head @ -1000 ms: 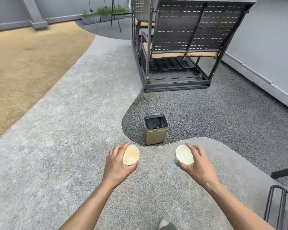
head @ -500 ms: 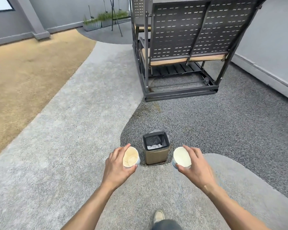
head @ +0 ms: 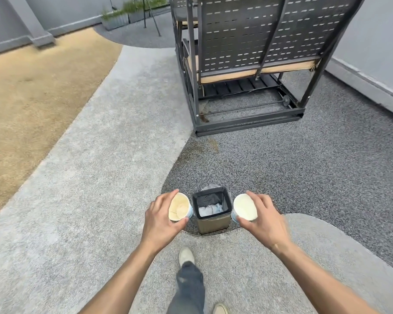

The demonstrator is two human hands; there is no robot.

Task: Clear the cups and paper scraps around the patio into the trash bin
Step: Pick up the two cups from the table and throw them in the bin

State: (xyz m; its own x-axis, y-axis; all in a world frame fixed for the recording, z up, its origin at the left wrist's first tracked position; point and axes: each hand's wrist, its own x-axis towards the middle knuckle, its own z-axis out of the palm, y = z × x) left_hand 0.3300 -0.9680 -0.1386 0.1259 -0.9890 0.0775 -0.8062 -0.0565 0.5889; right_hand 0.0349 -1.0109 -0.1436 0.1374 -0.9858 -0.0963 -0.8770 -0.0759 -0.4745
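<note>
I have my left hand (head: 160, 219) wrapped around a stained paper cup (head: 179, 206), fingers over its far side and thumb along the near rim, its mouth tipped toward me so I see the tan, marked inside. My right hand (head: 262, 217) grasps a second paper cup (head: 245, 207) the same way, with a clean pale inside and a bit of blue print showing on its outer wall. Both cups are held in the air, one on each side of the trash bin (head: 213, 224), just beside its rim and apart from it. The bin stands upright on dark speckled paving, right at the curved edge where the lighter paving begins. It has a black liner, and crumpled white paper scraps (head: 210, 209) lie inside it. My forward shoe (head: 186, 256) is planted on the light paving, near the bin. Farther off, to the right, stands a dark metal swing bench (head: 247, 64) with tan cushions.
</note>
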